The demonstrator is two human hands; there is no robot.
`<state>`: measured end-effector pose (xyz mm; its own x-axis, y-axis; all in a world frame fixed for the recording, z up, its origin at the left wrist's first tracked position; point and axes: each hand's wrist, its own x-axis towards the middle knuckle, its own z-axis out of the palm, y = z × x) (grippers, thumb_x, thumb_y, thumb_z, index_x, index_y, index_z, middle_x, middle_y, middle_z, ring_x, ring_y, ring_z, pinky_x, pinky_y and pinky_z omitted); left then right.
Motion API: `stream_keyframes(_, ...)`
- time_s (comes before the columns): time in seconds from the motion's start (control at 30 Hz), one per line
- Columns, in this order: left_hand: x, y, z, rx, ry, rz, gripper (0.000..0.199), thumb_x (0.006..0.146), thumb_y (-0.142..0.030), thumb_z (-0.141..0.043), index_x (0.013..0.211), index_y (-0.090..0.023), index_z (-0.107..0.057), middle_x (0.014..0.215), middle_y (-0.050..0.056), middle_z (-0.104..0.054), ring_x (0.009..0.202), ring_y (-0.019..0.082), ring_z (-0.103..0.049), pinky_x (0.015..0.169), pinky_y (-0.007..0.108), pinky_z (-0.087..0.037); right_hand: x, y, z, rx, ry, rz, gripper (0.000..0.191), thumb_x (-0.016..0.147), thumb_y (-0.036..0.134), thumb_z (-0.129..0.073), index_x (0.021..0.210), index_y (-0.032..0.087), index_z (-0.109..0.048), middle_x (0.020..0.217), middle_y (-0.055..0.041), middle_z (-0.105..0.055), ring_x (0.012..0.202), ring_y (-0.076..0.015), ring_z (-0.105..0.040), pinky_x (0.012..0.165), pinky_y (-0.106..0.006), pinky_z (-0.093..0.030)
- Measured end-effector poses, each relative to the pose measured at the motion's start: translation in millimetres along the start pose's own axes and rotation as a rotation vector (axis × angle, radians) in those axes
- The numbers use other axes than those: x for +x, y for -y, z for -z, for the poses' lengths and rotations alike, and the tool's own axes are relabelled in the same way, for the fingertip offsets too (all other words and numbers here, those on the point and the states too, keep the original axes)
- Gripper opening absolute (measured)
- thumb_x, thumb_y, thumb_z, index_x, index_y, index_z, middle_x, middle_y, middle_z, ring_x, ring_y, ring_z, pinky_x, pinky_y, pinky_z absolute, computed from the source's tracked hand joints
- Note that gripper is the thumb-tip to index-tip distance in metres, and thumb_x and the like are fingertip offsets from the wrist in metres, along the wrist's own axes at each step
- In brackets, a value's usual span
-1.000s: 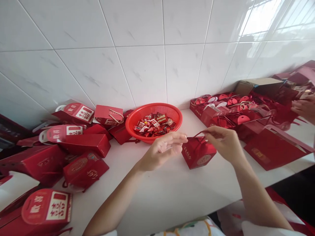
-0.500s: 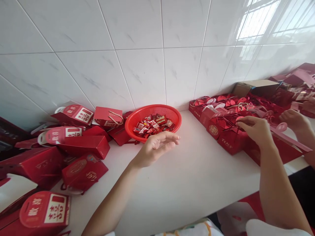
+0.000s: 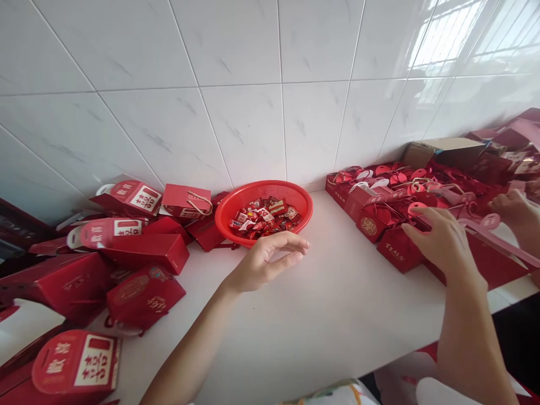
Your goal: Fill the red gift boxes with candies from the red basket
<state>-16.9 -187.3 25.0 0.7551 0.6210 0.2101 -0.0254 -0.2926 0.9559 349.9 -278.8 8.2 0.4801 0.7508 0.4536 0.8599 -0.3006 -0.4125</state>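
My left hand [image 3: 270, 260] hovers over the white counter just in front of a red mesh basket [image 3: 307, 216]. Its fingers and thumb are apart with nothing between them. The basket holds several small wrapped candies [image 3: 264, 216], mostly in red wrappers. On the right, my right hand [image 3: 442, 242] is spread, thumb apart from curved fingers, over a small red gift box [image 3: 399, 250] with gold lettering. The thumb is at the box's upper edge; whether it touches cannot be made out. Beside that box stands another red box [image 3: 369, 222] with a round gold emblem.
Red gift boxes [image 3: 145, 292] lie piled along the left. More boxes with cords and round tags crowd the right side. A brown cardboard box [image 3: 447, 147] stands behind them. Another person's hand [image 3: 517, 214] is at the right edge. A tiled wall [image 3: 240, 124] backs the counter.
My right hand has loosened from a pinch at the box's top and spread its fingers, shifting slightly right. The gold-lettered box has shifted a little. My left hand has barely moved.
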Motion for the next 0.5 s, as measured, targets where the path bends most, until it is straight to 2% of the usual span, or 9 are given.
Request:
stream_keyframes(0.03, 0.2, 0.8, 0.3, 0.006, 0.003, -0.010, 0.021, 0.094, -0.033, -0.067, 0.110, -0.020, -0.072, 0.113, 0.006, -0.072, 0.109, 0.020, -0.067, 0.101, 0.034, -0.052, -9.1, 0.5, -1.9, 0.040, 0.067, -0.008, 0.038, 0.084, 0.047, -0.056, 0.111, 0.023, -0.069, 0.114, -0.0158, -0.072, 0.110, -0.0387, -0.067, 0.092, -0.051, -0.053)
stream_keyframes(0.1, 0.5, 2.1, 0.9, 0.016, 0.012, -0.024, 0.019, 0.094, -0.031, -0.067, 0.109, -0.021, -0.072, 0.111, 0.005, -0.072, 0.109, 0.020, -0.067, 0.101, 0.034, -0.052, -26.8, -1.0, -10.7, 0.128, 0.371, -0.022, 0.039, 0.085, 0.053, -0.057, 0.107, 0.026, -0.071, 0.096, -0.0094, -0.076, 0.089, -0.0319, -0.073, 0.079, -0.043, -0.058)
stream_keyframes(0.13, 0.7, 2.5, 1.2, 0.020, 0.016, -0.027, 0.018, 0.094, -0.030, -0.067, 0.109, -0.021, -0.072, 0.110, 0.005, -0.072, 0.109, 0.019, -0.067, 0.100, 0.033, -0.053, -34.3, -3.1, -17.6, 0.145, 0.534, -0.007, 0.041, 0.084, 0.055, -0.058, 0.108, 0.026, -0.072, 0.094, -0.0082, -0.077, 0.086, -0.0303, -0.074, 0.077, -0.041, -0.059)
stream_keyframes(0.17, 0.8, 2.8, 1.3, 0.022, 0.020, -0.027, 0.018, 0.094, -0.030, -0.067, 0.108, -0.021, -0.072, 0.110, 0.005, -0.072, 0.108, 0.019, -0.067, 0.100, 0.033, -0.053, -40.2, -5.9, -25.9, 0.133, 0.626, 0.007, 0.044, 0.083, 0.055, -0.059, 0.112, 0.026, -0.072, 0.097, -0.0083, -0.078, 0.087, -0.0301, -0.074, 0.076, -0.040, -0.059)
stream_keyframes(0.2, 0.9, 2.8, 1.4, 0.023, 0.024, -0.024, 0.019, 0.094, -0.030, -0.067, 0.109, -0.020, -0.072, 0.110, 0.005, -0.072, 0.108, 0.019, -0.067, 0.099, 0.033, -0.053, -44.3, -9.3, -35.2, 0.112, 0.661, 0.026, 0.048, 0.082, 0.054, -0.059, 0.118, 0.025, -0.071, 0.103, -0.0091, -0.078, 0.090, -0.0306, -0.075, 0.078, -0.040, -0.060)
stream_keyframes(0.33, 0.7, 2.8, 1.2, 0.033, 0.050, -0.003, 0.021, 0.093, -0.031, -0.068, 0.111, -0.020, -0.072, 0.112, 0.006, -0.072, 0.107, 0.019, -0.068, 0.100, 0.034, -0.054, -41.8, -25.8, -70.9, 0.087, 0.612, 0.102, 0.059, 0.086, 0.044, -0.054, 0.141, 0.023, -0.059, 0.131, -0.0127, -0.071, 0.111, -0.0331, -0.071, 0.093, -0.045, -0.058)
stream_keyframes(0.5, -0.5, 3.1, 0.5, 0.065, 0.064, 0.005, 0.022, 0.093, -0.031, -0.068, 0.112, -0.020, -0.071, 0.115, 0.006, -0.072, 0.107, 0.019, -0.069, 0.101, 0.034, -0.054, -23.4, -39.5, -95.3, 0.114, 0.491, 0.105, 0.070, 0.087, 0.043, -0.054, 0.153, 0.021, -0.044, 0.141, -0.0154, -0.063, 0.118, -0.0353, -0.069, 0.094, -0.048, -0.059)
